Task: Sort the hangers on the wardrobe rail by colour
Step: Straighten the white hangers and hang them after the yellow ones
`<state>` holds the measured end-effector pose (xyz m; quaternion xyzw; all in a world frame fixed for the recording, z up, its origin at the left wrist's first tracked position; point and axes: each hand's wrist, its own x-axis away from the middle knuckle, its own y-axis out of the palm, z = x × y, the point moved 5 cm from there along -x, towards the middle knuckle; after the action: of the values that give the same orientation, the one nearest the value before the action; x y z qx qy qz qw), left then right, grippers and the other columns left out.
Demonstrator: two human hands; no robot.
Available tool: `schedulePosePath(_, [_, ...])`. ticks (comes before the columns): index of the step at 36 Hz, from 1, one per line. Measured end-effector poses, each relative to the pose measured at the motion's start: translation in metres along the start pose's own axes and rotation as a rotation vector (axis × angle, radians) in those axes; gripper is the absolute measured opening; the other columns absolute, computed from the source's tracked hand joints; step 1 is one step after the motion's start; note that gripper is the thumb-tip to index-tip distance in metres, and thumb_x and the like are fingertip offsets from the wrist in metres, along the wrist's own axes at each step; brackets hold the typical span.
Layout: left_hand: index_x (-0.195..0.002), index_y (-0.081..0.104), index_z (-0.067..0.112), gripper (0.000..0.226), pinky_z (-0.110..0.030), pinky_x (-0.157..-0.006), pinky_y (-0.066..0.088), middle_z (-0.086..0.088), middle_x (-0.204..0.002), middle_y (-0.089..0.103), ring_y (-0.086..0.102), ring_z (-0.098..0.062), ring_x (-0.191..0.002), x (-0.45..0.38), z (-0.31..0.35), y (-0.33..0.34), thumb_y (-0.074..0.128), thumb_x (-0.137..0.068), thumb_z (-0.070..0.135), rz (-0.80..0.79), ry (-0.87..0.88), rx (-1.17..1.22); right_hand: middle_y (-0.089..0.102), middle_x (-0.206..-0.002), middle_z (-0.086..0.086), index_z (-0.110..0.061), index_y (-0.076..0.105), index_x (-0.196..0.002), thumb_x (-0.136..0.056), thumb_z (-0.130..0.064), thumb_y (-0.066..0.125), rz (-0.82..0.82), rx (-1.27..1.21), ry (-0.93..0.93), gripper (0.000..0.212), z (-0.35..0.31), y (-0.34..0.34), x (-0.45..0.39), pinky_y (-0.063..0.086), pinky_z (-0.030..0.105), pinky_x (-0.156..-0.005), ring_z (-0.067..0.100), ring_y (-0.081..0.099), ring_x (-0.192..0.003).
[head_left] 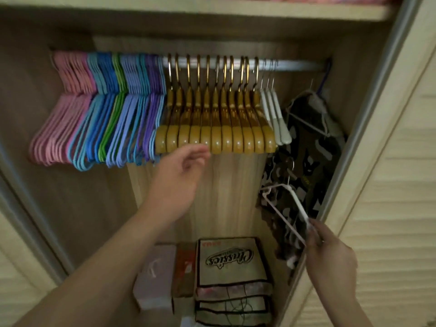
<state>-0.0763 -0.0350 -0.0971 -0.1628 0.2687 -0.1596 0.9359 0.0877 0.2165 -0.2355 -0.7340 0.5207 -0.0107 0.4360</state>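
Hangers packed along wardrobe rail (295,65) in colour runs: pink hangers (63,114) far left, then blue hangers (103,109), a thin band of green hangers (115,100), purple hangers (151,107), wooden hangers (212,123) with gold hooks mid-rail, three white hangers (274,114) just beside them. Patterned dark garment (311,147) hung at far right end. Left hand (181,175) raised just below wooden ends, fingers loosely curved, holding nothing. Right hand (330,251) low right, fingers pinched on a white wire hanger (290,208), off the rail, in front of garment. Boxes (226,267) on wardrobe floor.
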Motion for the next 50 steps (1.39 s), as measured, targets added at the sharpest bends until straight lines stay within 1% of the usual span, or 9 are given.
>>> schedulePosePath(2, [-0.136, 0.059, 0.028, 0.035, -0.006, -0.097, 0.043, 0.017, -0.130, 0.061, 0.054, 0.010, -0.117, -0.021, 0.031, -0.009, 0.054, -0.104, 0.015, 0.068, 0.181, -0.140, 0.072, -0.074, 0.018, -0.014, 0.074, -0.118, -0.096, -0.013, 0.062, 0.072, -0.008, -0.047, 0.025, -0.019, -0.020, -0.019, 0.036, 0.031, -0.061, 0.039, 0.067, -0.067])
schedulePosePath(8, [-0.155, 0.039, 0.014, 0.061, -0.042, -0.127, 0.020, -0.008, -0.162, 0.030, 0.020, -0.023, -0.154, -0.097, 0.102, -0.036, 0.059, -0.097, 0.015, 0.287, 0.582, -0.675, 0.073, -0.082, 0.011, -0.016, 0.070, -0.121, -0.099, -0.015, 0.057, 0.188, -0.002, -0.159, 0.026, -0.066, -0.052, -0.072, 0.037, 0.030, -0.061, 0.035, 0.067, -0.071])
schedulePosePath(12, [-0.160, 0.023, 0.014, 0.081, -0.053, -0.128, 0.009, -0.018, -0.165, 0.021, 0.011, -0.036, -0.156, -0.141, 0.118, -0.044, 0.062, -0.089, 0.017, 0.288, 0.613, -0.955, 0.073, -0.090, 0.008, -0.012, 0.066, -0.128, -0.101, -0.014, 0.053, 0.210, 0.013, -0.219, 0.030, -0.092, -0.053, -0.107, 0.036, 0.029, -0.060, 0.029, 0.066, -0.073])
schedulePosePath(15, [-0.159, 0.021, 0.016, 0.089, -0.057, -0.126, 0.013, -0.020, -0.158, 0.032, 0.023, -0.040, -0.150, -0.157, 0.119, -0.045, 0.065, -0.082, 0.024, 0.297, 0.589, -1.077, 0.071, -0.088, 0.003, -0.014, 0.064, -0.131, -0.102, -0.016, 0.051, 0.211, 0.024, -0.237, 0.032, -0.113, -0.050, -0.137, 0.040, 0.027, -0.060, 0.020, 0.059, -0.068])
schedulePosePath(27, [-0.158, 0.019, 0.018, 0.097, -0.057, -0.125, 0.014, -0.020, -0.147, 0.037, 0.031, -0.042, -0.143, -0.157, 0.117, -0.038, 0.067, -0.076, 0.038, 0.347, 0.556, -1.170, 0.072, -0.108, 0.009, -0.017, 0.061, -0.136, -0.103, -0.010, 0.046, 0.097, 0.019, -0.225, 0.037, -0.163, -0.028, -0.223, 0.047, 0.031, -0.070, 0.030, 0.068, -0.096])
schedulePosePath(35, [-0.158, 0.021, 0.017, 0.095, -0.058, -0.125, 0.014, -0.020, -0.148, 0.037, 0.030, -0.041, -0.144, -0.156, 0.116, -0.037, 0.066, -0.077, 0.038, 0.356, 0.564, -1.146, 0.066, -0.091, -0.003, -0.020, 0.062, -0.131, -0.100, -0.009, 0.052, -0.012, 0.004, -0.255, 0.034, -0.158, -0.003, -0.219, 0.042, 0.019, -0.057, 0.013, 0.061, -0.077])
schedulePosePath(42, [-0.158, 0.021, 0.017, 0.094, -0.059, -0.125, 0.014, -0.022, -0.150, 0.037, 0.029, -0.042, -0.145, -0.155, 0.116, -0.036, 0.065, -0.078, 0.037, 0.379, 0.556, -1.147, 0.066, -0.093, -0.004, -0.021, 0.062, -0.125, -0.107, -0.036, 0.042, -0.006, -0.132, -0.235, 0.031, -0.149, 0.002, -0.219, 0.049, 0.030, -0.068, 0.014, 0.063, -0.085])
schedulePosePath(46, [-0.158, 0.021, 0.017, 0.094, -0.059, -0.125, 0.013, -0.022, -0.150, 0.036, 0.028, -0.042, -0.146, -0.156, 0.115, -0.035, 0.066, -0.078, 0.037, 0.389, 0.554, -1.144, 0.064, -0.097, 0.010, -0.009, 0.063, -0.105, -0.107, -0.029, 0.036, 0.201, -0.114, -0.202, 0.034, -0.134, -0.014, -0.226, 0.047, 0.038, -0.074, 0.034, 0.061, -0.093])
schedulePosePath(50, [-0.158, 0.020, 0.016, 0.096, -0.060, -0.125, 0.012, -0.024, -0.150, 0.035, 0.027, -0.044, -0.146, -0.158, 0.113, -0.033, 0.067, -0.077, 0.038, 0.398, 0.541, -1.151, 0.062, -0.108, 0.019, -0.005, 0.061, -0.104, -0.109, -0.025, 0.033, 0.025, -0.103, -0.066, 0.035, -0.130, -0.024, -0.241, 0.037, 0.032, -0.074, 0.026, 0.054, -0.080])
